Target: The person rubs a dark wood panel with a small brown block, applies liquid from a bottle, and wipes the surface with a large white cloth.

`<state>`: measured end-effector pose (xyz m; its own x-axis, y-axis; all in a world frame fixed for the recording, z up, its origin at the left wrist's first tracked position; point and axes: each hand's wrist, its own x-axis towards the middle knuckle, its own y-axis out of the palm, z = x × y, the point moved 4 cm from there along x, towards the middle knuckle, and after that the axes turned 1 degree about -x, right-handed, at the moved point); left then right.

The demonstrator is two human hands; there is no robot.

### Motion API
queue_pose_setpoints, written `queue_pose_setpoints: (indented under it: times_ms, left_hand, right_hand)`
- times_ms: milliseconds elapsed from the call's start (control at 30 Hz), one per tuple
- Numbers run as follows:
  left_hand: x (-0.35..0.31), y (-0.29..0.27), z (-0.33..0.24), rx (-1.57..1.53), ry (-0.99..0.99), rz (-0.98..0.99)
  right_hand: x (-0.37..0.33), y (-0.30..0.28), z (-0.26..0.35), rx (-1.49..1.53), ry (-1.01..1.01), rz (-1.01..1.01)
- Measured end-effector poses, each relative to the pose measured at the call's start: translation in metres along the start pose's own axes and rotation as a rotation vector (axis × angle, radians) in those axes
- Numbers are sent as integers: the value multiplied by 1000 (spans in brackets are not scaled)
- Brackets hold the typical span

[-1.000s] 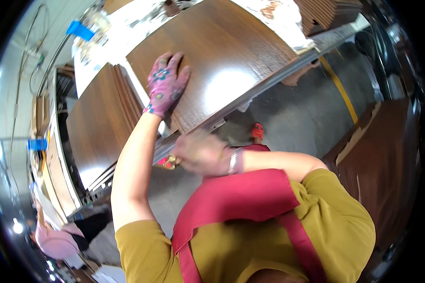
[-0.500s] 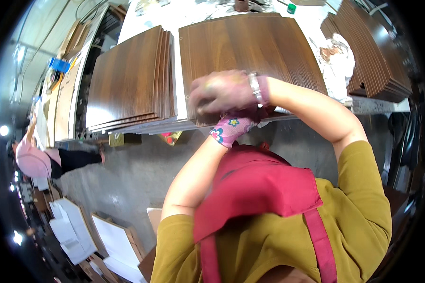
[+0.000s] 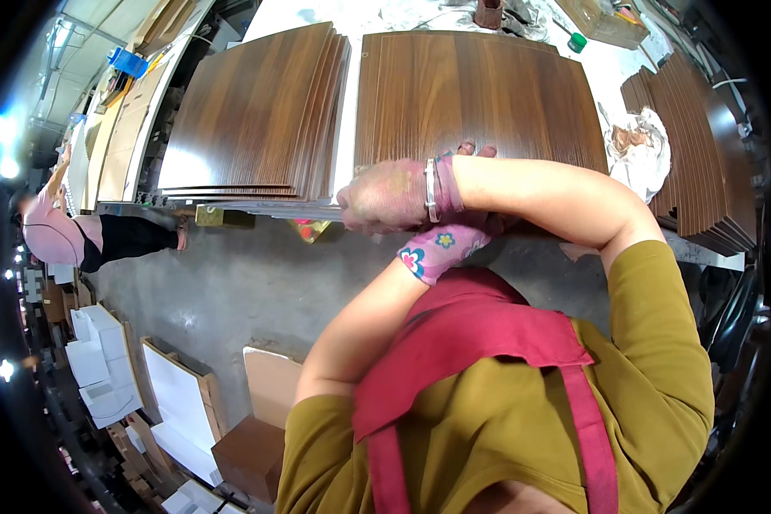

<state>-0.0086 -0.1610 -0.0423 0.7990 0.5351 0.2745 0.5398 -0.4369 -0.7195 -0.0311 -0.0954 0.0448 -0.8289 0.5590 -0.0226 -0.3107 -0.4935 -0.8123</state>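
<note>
The flower-gloved left hand (image 3: 464, 237) is crossing beneath the right hand (image 3: 387, 197), mostly hidden, its openness impossible to tell. The right, fabric-gloved, is half curling at the tabletop's (image 3: 606, 75) front edge, its hold unclear. A glossy, flat wood-grain panel (image 3: 480, 94) is lying along that edge.

Right wrist (image 3: 448, 183) across left hand (image 3: 469, 233)

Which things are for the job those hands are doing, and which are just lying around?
Seem part of the job:
gloved left hand
gloved right hand
brown panels nearest the hands
left-hand panel stack

Seem just lying about:
green cap
tan box at the back
white boards on the floor
</note>
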Motion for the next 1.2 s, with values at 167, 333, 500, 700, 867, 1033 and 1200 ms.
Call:
queue_pose_setpoints:
  times_ms: [167,333,500,700,867,1033,1200]
  left_hand:
    - [15,-28,-21,275,-161,146]
    - [23,-34,-24,334,-84,104]
    - [19,-33,-21,358,-114,168]
    - [22,-31,-20,312,-168,237]
    - [26,-37,-25,365,-168,305]
    - [25,-30,-18,321,-131,257]
    - [30,-37,-17,304,-100,349]
  right_hand:
    - [5,-22,-44,-174,-109,-108]
    - [7,-55,-102,-290,-10,-187]
    - [8,-83,-153,-354,115,-311]
    - [11,-121,-217,-364,217,-412]
    - [11,-151,-274,-510,431,-518]
    - [-50,-181,-254,-227,480,-921]
    - [-180,-196,-175,520,503,-1129]
